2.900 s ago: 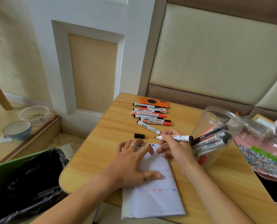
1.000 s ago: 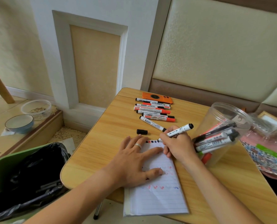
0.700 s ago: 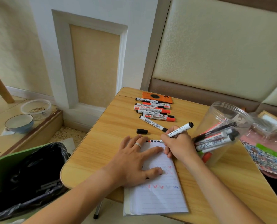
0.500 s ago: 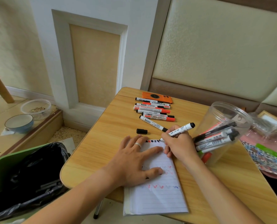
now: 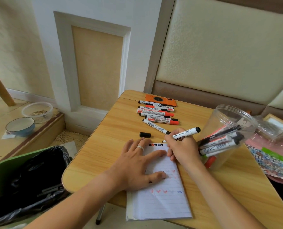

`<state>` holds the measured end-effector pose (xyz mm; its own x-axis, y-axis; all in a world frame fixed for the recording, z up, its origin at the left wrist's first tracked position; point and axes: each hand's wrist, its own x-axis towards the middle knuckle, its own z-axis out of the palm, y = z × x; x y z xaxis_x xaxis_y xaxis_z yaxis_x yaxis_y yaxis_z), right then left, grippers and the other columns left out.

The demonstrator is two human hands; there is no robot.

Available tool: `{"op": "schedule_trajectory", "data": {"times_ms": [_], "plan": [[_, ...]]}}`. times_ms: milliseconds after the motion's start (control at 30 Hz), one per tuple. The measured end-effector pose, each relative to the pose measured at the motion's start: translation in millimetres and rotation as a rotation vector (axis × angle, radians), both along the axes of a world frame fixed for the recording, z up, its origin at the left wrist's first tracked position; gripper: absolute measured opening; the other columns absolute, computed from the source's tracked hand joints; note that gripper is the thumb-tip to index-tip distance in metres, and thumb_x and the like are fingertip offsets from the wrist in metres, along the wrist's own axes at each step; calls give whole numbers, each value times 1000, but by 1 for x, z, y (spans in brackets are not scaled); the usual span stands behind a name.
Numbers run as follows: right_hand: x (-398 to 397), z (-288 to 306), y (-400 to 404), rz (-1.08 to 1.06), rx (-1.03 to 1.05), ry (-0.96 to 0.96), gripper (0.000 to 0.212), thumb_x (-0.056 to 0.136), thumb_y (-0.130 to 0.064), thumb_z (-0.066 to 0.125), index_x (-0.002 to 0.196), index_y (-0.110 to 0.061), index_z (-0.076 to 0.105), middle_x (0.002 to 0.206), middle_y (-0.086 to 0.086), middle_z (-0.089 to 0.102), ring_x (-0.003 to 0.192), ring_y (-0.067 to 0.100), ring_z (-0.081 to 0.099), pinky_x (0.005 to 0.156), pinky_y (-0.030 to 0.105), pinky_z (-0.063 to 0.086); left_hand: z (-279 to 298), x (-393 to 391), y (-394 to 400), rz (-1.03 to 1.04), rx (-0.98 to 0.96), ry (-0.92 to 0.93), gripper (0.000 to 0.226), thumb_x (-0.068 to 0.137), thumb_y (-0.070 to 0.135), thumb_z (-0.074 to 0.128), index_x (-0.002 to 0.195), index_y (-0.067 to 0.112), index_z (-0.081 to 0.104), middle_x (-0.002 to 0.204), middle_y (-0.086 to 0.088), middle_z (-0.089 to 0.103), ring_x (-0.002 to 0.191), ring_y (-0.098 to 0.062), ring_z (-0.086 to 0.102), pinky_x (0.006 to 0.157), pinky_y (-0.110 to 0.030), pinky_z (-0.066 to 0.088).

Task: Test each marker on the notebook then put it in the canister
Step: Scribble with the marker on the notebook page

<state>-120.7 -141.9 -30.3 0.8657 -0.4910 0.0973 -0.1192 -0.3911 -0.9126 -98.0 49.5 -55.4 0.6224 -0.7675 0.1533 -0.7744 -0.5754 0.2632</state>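
My left hand (image 5: 135,164) flat on the white lined notebook (image 5: 160,195) at the wooden tabletop's (image 5: 107,146) near edge, my right hand (image 5: 182,147) gripping an uncapped black-and-white marker (image 5: 185,133), tip at the page top, its black cap (image 5: 145,134) just beyond, clear plastic canister (image 5: 228,134) of markers tipped at the right edge, loose markers (image 5: 157,113) towards the far edge.

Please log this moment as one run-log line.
right hand: writing with marker | left hand: pressing notebook | cap: on table
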Motion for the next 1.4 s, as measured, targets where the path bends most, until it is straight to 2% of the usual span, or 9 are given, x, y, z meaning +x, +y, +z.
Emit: {"op": "schedule_trajectory", "data": {"times_ms": [133,267,400,533,667,833,1067,1300,1400], "plan": [[-5,-1,16,-79,95,-92,12,95,-22,69,89,-18,59,54,7,67,47,27,65,51,37,56,2,2,0,52,-134,38,53,89,76,43,135,49,36,144,4,26,138,-15,22,117,-38,14],[-12,-3,31,-79,156,-85,9,96,-21,67,91,-20,60,54,6,67,50,25,68,53,38,60,3,14,-5,183,-344,66,36,91,41,60,118,29,41,121,8,34,111,-12,38,96,-30,36],[-17,-4,37,-48,81,-85,11,97,-19,67,90,-16,60,58,9,68,48,16,66,48,31,56,4,34,-12,303,-410,63,43,94,18,59,135,17,47,131,-2,42,118,-19,43,96,-26,41],[-19,-4,40,23,30,-115,12,95,-17,72,87,-18,63,64,4,67,50,16,64,46,33,52,-1,47,-18,371,-274,-19,46,100,27,49,145,21,46,136,-4,46,121,-22,38,96,-34,37],[-21,-4,40,65,81,-123,11,94,-15,74,91,-22,67,70,4,68,53,16,64,48,32,50,0,47,-20,393,-342,1,23,99,26,54,120,25,64,118,1,55,111,-20,42,88,-34,39],[-21,-1,40,44,122,-192,4,99,-22,67,95,-19,67,61,10,67,48,16,60,45,31,48,1,42,-20,343,-525,-9,18,92,9,65,105,21,60,103,3,59,94,-19,48,81,-41,46],[-21,-1,40,60,195,-215,15,100,-17,63,87,-25,66,58,8,64,51,21,60,43,27,41,2,39,-17,302,-588,-45,21,94,8,64,108,21,57,106,6,60,95,-15,50,81,-38,47],[-23,3,39,142,242,-199,11,103,-16,61,92,-17,63,82,5,74,52,23,61,41,25,39,2,38,-12,197,-571,-88,31,90,4,66,107,26,54,106,10,57,97,-14,51,81,-40,48],[-22,4,40,135,228,-191,11,103,-19,63,92,-16,64,76,1,74,51,21,60,40,23,39,4,37,-9,138,-574,-91,30,91,5,65,112,24,57,109,7,55,100,-14,48,82,-37,47]]}}
